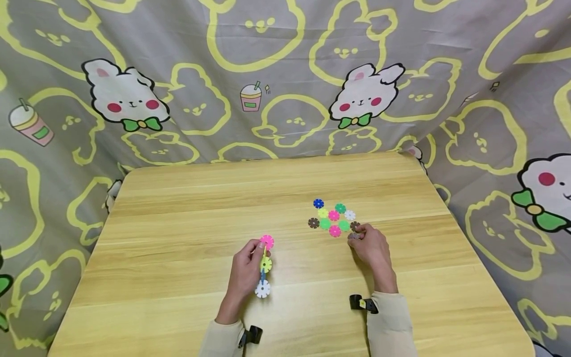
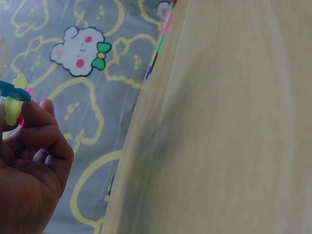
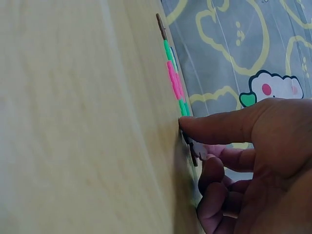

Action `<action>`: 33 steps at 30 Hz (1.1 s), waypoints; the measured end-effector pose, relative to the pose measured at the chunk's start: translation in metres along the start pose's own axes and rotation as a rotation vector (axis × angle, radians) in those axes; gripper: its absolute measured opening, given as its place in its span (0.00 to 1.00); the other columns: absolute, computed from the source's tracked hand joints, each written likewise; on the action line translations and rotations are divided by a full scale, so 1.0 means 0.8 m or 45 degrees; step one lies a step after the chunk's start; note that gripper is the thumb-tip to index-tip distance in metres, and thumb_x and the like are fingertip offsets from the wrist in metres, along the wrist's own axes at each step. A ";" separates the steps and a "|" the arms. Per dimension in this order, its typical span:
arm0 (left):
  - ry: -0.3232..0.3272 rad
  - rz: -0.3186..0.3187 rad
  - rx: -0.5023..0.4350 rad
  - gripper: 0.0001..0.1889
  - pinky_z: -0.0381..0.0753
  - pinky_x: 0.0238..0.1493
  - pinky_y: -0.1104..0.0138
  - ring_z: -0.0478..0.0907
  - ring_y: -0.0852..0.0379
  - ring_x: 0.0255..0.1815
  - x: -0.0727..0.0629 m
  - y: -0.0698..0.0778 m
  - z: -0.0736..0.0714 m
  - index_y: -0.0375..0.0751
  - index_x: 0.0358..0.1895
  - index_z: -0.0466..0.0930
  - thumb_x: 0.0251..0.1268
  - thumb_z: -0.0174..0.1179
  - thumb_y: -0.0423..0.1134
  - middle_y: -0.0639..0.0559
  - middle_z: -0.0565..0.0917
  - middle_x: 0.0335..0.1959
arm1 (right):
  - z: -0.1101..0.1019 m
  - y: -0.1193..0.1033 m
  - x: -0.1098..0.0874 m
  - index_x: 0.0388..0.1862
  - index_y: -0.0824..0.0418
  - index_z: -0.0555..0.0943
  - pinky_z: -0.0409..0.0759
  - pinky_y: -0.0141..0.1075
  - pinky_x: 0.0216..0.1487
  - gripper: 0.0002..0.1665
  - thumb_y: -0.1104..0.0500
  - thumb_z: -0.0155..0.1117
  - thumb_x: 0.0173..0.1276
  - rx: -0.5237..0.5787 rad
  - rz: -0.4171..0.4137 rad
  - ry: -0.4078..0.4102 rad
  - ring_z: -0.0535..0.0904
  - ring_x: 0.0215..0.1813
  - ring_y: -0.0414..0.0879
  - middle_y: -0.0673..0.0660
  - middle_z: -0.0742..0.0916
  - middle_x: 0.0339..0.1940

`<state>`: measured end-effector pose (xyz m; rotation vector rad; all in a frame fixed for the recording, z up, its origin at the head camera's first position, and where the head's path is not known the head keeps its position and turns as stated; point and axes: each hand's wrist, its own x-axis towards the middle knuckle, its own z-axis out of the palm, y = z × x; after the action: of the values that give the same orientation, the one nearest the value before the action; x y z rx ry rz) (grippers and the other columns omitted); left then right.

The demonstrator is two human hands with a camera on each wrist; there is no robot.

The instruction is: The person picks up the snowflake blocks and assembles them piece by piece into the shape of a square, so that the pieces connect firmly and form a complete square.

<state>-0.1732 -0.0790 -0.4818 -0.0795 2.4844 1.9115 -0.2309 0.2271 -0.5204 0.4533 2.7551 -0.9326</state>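
My left hand [image 1: 246,265] holds a short chain of interlocking snowflake discs above the table. From top to bottom, the chain has a pink disc [image 1: 267,242], a yellow disc [image 1: 266,265], a blue disc [image 2: 13,91] seen nearly edge-on, and a white disc [image 1: 262,289]. At the right end of a group of loose discs, my right hand [image 1: 373,246] pinches a dark brown disc [image 3: 193,155] at the tabletop, thumb and finger partly covering it. Another brown disc [image 1: 354,226] lies just beyond those fingertips.
Loose discs lie close together at centre right, among them a blue disc [image 1: 318,204], a green disc [image 1: 340,208], a pink disc [image 1: 334,231] and a brown disc [image 1: 314,223]. The wooden table [image 1: 178,208] meets a patterned curtain [image 1: 285,64] at the back and sides.
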 end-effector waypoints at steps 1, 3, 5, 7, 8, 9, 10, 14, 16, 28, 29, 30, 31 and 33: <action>-0.001 -0.001 -0.001 0.12 0.70 0.24 0.76 0.70 0.66 0.20 0.000 0.000 0.000 0.35 0.41 0.80 0.76 0.47 0.36 0.35 0.83 0.32 | 0.000 0.000 0.000 0.53 0.62 0.78 0.72 0.42 0.40 0.22 0.54 0.66 0.62 -0.008 -0.002 0.001 0.78 0.43 0.53 0.59 0.83 0.42; -0.002 -0.001 -0.001 0.12 0.70 0.24 0.76 0.70 0.66 0.20 0.000 0.000 0.000 0.35 0.41 0.80 0.76 0.47 0.36 0.36 0.83 0.32 | 0.001 0.000 -0.001 0.50 0.61 0.80 0.72 0.41 0.39 0.20 0.53 0.68 0.61 -0.023 -0.012 0.006 0.78 0.41 0.52 0.58 0.83 0.40; -0.002 0.000 -0.001 0.12 0.70 0.24 0.76 0.70 0.66 0.21 0.000 -0.001 0.000 0.35 0.41 0.80 0.76 0.47 0.36 0.35 0.83 0.32 | 0.002 -0.001 -0.002 0.47 0.60 0.81 0.72 0.41 0.38 0.18 0.53 0.69 0.61 -0.043 -0.034 0.014 0.78 0.40 0.52 0.57 0.83 0.37; -0.001 0.001 -0.004 0.12 0.69 0.24 0.76 0.70 0.66 0.20 0.001 0.000 0.000 0.35 0.40 0.80 0.76 0.47 0.35 0.35 0.83 0.32 | 0.003 -0.001 -0.002 0.45 0.58 0.82 0.73 0.41 0.38 0.15 0.53 0.69 0.62 -0.053 -0.061 0.015 0.79 0.40 0.51 0.56 0.84 0.37; -0.001 0.001 -0.006 0.12 0.69 0.24 0.76 0.70 0.66 0.20 0.001 0.000 0.000 0.35 0.40 0.80 0.76 0.47 0.35 0.35 0.83 0.32 | 0.004 -0.002 -0.002 0.45 0.58 0.83 0.72 0.41 0.38 0.14 0.53 0.68 0.63 -0.051 -0.074 0.015 0.79 0.40 0.51 0.56 0.84 0.37; -0.001 0.000 -0.009 0.11 0.69 0.24 0.76 0.70 0.66 0.20 0.001 0.000 0.000 0.35 0.40 0.80 0.76 0.47 0.35 0.35 0.83 0.32 | 0.004 -0.002 -0.003 0.44 0.57 0.83 0.72 0.40 0.37 0.12 0.53 0.67 0.64 -0.050 -0.084 0.014 0.79 0.40 0.50 0.56 0.85 0.37; -0.001 -0.001 -0.012 0.11 0.69 0.24 0.76 0.70 0.66 0.20 0.000 0.000 0.000 0.35 0.40 0.80 0.76 0.47 0.35 0.34 0.83 0.32 | 0.005 -0.003 -0.003 0.44 0.56 0.83 0.72 0.39 0.36 0.11 0.53 0.67 0.65 -0.043 -0.092 0.012 0.79 0.39 0.50 0.55 0.85 0.37; 0.002 -0.008 -0.018 0.11 0.70 0.24 0.76 0.71 0.66 0.21 0.000 0.000 0.000 0.34 0.41 0.80 0.76 0.47 0.35 0.34 0.83 0.32 | 0.007 -0.006 -0.003 0.42 0.54 0.84 0.67 0.35 0.33 0.10 0.51 0.65 0.67 -0.013 -0.133 0.001 0.75 0.34 0.47 0.53 0.83 0.33; 0.008 -0.014 -0.020 0.11 0.71 0.25 0.76 0.72 0.66 0.21 0.000 0.000 0.000 0.34 0.41 0.80 0.76 0.47 0.35 0.33 0.83 0.33 | 0.008 -0.008 -0.003 0.42 0.53 0.84 0.67 0.34 0.32 0.11 0.49 0.65 0.66 0.000 -0.164 -0.006 0.74 0.33 0.46 0.53 0.82 0.32; 0.010 -0.036 -0.038 0.12 0.72 0.25 0.76 0.73 0.66 0.22 0.000 -0.001 0.000 0.33 0.42 0.79 0.76 0.47 0.36 0.31 0.83 0.34 | 0.019 -0.021 -0.008 0.46 0.48 0.83 0.69 0.36 0.35 0.12 0.47 0.65 0.66 0.172 -0.276 -0.051 0.73 0.35 0.46 0.52 0.80 0.32; 0.009 -0.036 -0.040 0.11 0.72 0.25 0.76 0.73 0.67 0.22 0.000 -0.002 0.000 0.33 0.42 0.79 0.76 0.48 0.35 0.31 0.83 0.34 | 0.020 -0.022 -0.008 0.46 0.48 0.83 0.69 0.36 0.35 0.12 0.46 0.65 0.66 0.181 -0.288 -0.050 0.72 0.35 0.46 0.51 0.80 0.32; 0.010 -0.036 -0.042 0.11 0.72 0.25 0.76 0.73 0.67 0.22 0.000 -0.002 0.000 0.33 0.42 0.79 0.76 0.48 0.35 0.31 0.83 0.34 | 0.021 -0.023 -0.009 0.46 0.47 0.83 0.69 0.36 0.35 0.12 0.46 0.65 0.66 0.190 -0.301 -0.049 0.72 0.35 0.46 0.51 0.79 0.32; 0.011 -0.036 -0.042 0.11 0.72 0.25 0.76 0.73 0.67 0.22 0.000 -0.002 0.000 0.33 0.42 0.79 0.76 0.48 0.35 0.31 0.83 0.34 | 0.022 -0.024 -0.009 0.45 0.47 0.83 0.69 0.36 0.36 0.12 0.46 0.65 0.66 0.190 -0.314 -0.049 0.72 0.35 0.46 0.51 0.79 0.32; 0.012 -0.037 -0.044 0.11 0.72 0.25 0.76 0.73 0.67 0.22 0.000 -0.002 0.000 0.33 0.42 0.79 0.76 0.48 0.35 0.30 0.82 0.34 | 0.024 -0.026 -0.010 0.45 0.46 0.82 0.69 0.36 0.36 0.11 0.46 0.65 0.66 0.201 -0.337 -0.049 0.72 0.35 0.46 0.51 0.79 0.31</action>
<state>-0.1731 -0.0796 -0.4833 -0.1241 2.4423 1.9475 -0.2291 0.1976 -0.5213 0.0917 2.7627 -1.2109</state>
